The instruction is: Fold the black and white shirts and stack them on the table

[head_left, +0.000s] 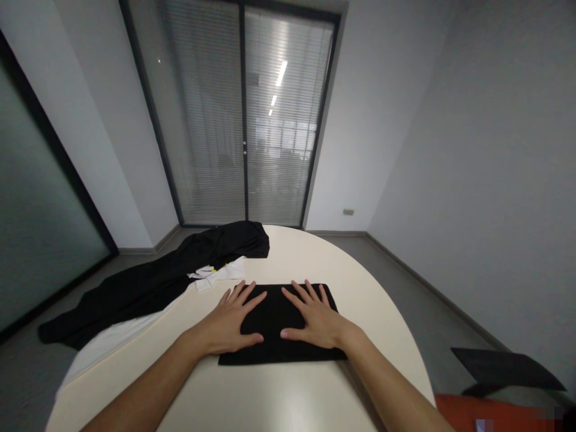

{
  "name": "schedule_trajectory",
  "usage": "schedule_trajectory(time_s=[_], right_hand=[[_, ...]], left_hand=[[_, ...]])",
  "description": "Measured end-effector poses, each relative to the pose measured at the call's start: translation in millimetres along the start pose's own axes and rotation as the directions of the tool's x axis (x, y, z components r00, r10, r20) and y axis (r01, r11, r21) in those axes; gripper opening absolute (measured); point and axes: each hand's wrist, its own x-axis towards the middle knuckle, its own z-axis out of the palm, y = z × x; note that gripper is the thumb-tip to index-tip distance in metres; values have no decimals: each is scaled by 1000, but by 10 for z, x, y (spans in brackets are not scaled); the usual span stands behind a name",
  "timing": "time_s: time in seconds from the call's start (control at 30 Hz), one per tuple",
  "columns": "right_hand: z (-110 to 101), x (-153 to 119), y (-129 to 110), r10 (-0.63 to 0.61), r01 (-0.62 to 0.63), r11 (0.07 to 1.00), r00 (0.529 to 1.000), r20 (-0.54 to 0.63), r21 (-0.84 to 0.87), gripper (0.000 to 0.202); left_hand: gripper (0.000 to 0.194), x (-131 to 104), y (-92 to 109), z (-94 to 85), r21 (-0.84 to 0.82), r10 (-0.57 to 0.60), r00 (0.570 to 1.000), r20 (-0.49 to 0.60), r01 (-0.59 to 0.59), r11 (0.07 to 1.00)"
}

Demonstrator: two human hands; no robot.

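A flat black folded cloth (273, 321), roughly rectangular, lies on the cream table (252, 396) in front of me. My left hand (231, 321) rests flat across its left side, fingers spread and thumb pointing inward. On the right side, my right hand (317, 318) lies palm down with its fingers spread too. Both hands touch the cloth from above and grip nothing. Whether the cloth is a garment cannot be made out; its outer edges are partly covered by my hands.
A heap of black clothing (148, 282) hangs over the table's left edge, with white fabric (121, 336) beneath it. A chair with a dark armrest (508, 367) and red seat (459, 411) stands at the lower right. Glass doors with blinds (283, 174) rise behind the table.
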Motion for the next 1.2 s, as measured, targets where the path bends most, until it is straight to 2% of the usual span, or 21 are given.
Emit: schedule_trajectory(time_s=[0.07,0.17,0.23,0.3,0.4,0.53,0.6,0.67,0.77,0.83,0.93,1.0,1.03,1.1,1.2], right_hand=[[-32,-37,-77,-89,89,996,996,-30,-10,101],[-26,-83,-179,-264,264,965,964,25,0,104],[8,-104,-210,-305,306,952,951,43,-11,94],[37,-128,-216,-287,289,956,957,36,-51,81],[40,-175,-213,-201,207,968,978,58,-138,72],[-3,-206,-196,-43,60,959,997,66,-275,67],[-36,-184,-128,1,7,946,1000,26,-323,64],[-83,-146,12,41,-61,929,997,-64,-365,53],[-179,-95,319,134,-231,894,956,-262,-385,48],[-246,-80,507,236,-347,890,906,-353,-295,49],[-307,-67,623,514,-562,826,783,-349,-46,36],[-303,-51,579,625,-638,769,733,-267,49,61],[-287,-38,537,642,-646,761,732,-228,68,73],[-230,-2,446,632,-630,773,754,-180,74,83],[-117,73,372,613,-617,786,769,-182,41,74]], left_hand=[[94,-2,6,8,0,1,1000,-18,-1,1000],[94,-9,12,13,0,-9,1000,-17,9,1000],[93,-15,17,10,-3,-17,1000,-12,17,1000],[93,-20,28,6,1,-29,999,-14,29,1000],[90,-30,66,-12,3,-54,998,-27,54,999],[65,-57,158,-113,-2,-95,991,-98,95,995],[59,-74,208,-193,0,-128,984,-125,129,992],[56,-89,260,-265,-36,-168,977,-133,165,986],[50,-102,357,-321,-167,-147,983,-108,128,978],[47,-101,438,-313,-234,-85,994,-65,68,970],[39,-93,541,-248,-231,-46,996,-76,28,972],[39,-90,573,-180,-198,12,989,-149,-42,979],[47,-91,579,-143,-179,64,984,-168,-94,979],[68,-97,579,-69,-153,179,977,-118,-196,969],[79,-109,592,18,-162,247,969,24,-240,957]])
